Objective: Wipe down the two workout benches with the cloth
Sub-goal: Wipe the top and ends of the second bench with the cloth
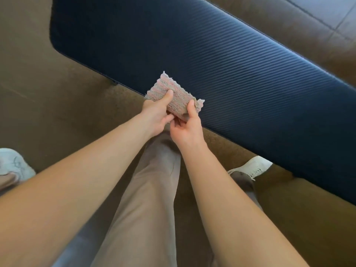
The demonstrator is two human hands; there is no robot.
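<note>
The small pink and grey cloth (pixel 174 95) is folded up and held in both hands, just over the near edge of the dark blue bench (pixel 192 54). The left hand (pixel 156 116) grips its left end with the thumb on top. The right hand (pixel 187 128) pinches its right end. I cannot tell if the cloth touches the bench.

The bench pad is long, has thin lines on it and runs slantwise. Around it is brown carpet (pixel 48 93), with grey tiles (pixel 327 14) in the far right corner. Below the hands are beige trousers (pixel 150 199), a white shoe (pixel 252 166) by the bench and another shoe (pixel 13 166) at the left edge.
</note>
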